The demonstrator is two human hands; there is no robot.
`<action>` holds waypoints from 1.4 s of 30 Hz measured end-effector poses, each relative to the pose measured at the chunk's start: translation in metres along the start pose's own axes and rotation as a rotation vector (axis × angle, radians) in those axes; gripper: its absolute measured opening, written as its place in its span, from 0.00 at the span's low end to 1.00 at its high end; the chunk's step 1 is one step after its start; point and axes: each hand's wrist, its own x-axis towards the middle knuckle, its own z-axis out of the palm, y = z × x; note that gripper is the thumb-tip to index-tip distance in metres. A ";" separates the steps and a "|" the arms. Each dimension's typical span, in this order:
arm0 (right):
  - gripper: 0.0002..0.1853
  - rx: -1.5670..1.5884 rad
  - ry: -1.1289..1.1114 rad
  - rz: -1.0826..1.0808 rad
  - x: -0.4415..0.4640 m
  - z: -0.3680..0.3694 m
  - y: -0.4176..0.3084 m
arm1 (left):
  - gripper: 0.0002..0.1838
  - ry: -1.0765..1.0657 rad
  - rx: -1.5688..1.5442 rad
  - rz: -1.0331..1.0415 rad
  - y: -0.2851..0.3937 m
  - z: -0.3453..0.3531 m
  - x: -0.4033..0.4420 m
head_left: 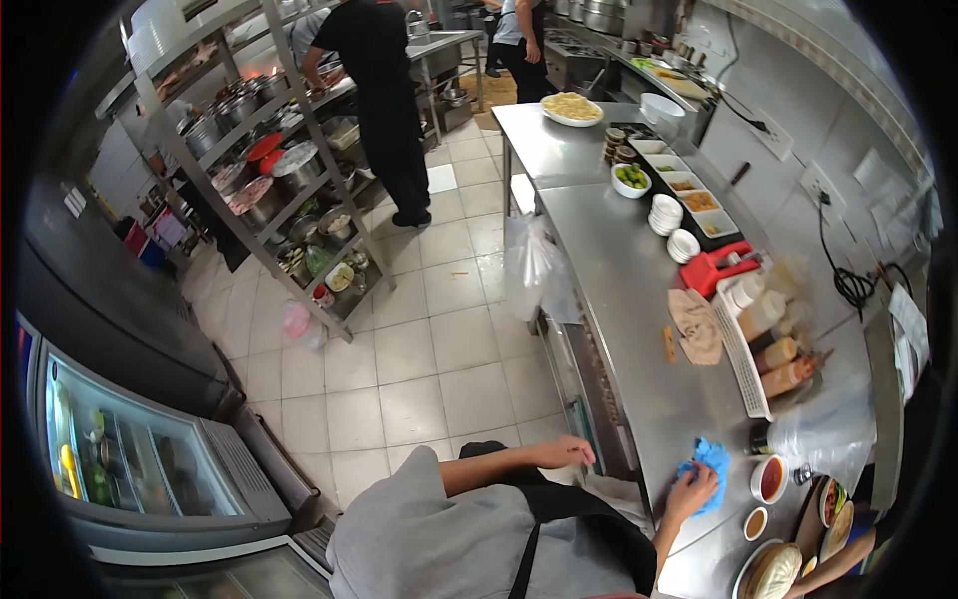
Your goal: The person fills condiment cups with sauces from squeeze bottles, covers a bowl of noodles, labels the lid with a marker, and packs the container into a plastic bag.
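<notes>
My right hand (pixel 696 489) presses a crumpled blue cloth (pixel 711 467) onto the steel counter (pixel 639 329), fingers bent over it. My left hand (pixel 564 452) hangs in the air short of the counter's front edge, loosely bent, with nothing visible in it. Right of the cloth stand a bowl of red sauce (pixel 769 479) and a smaller cup of brown sauce (pixel 755 523). Close to my right forearm, a plate with a pale round food (pixel 773 572) sits at the bottom edge. Another person's forearm (pixel 848 559) reaches in there from the right.
Farther along the counter are a beige cloth (pixel 696 326), a white basket (pixel 740 349) of sauce bottles, a red holder (pixel 718 268), white bowls (pixel 666 214), limes (pixel 631 178) and condiment trays (pixel 699 200). A pot shelf (pixel 299 200) and glass-door fridge (pixel 130 439) stand left. Two co-workers stand farther back.
</notes>
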 end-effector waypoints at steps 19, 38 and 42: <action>0.25 -0.865 -0.273 0.346 -0.016 0.028 -0.003 | 0.14 0.766 -0.062 -0.658 -0.164 -0.229 -0.153; 0.26 -0.466 -0.208 0.397 -0.014 0.011 -0.034 | 0.16 1.099 -0.089 0.636 0.388 -0.533 -0.108; 0.27 -0.433 -0.185 0.413 -0.012 0.012 -0.035 | 0.22 1.075 -0.075 0.881 0.390 -0.477 -0.082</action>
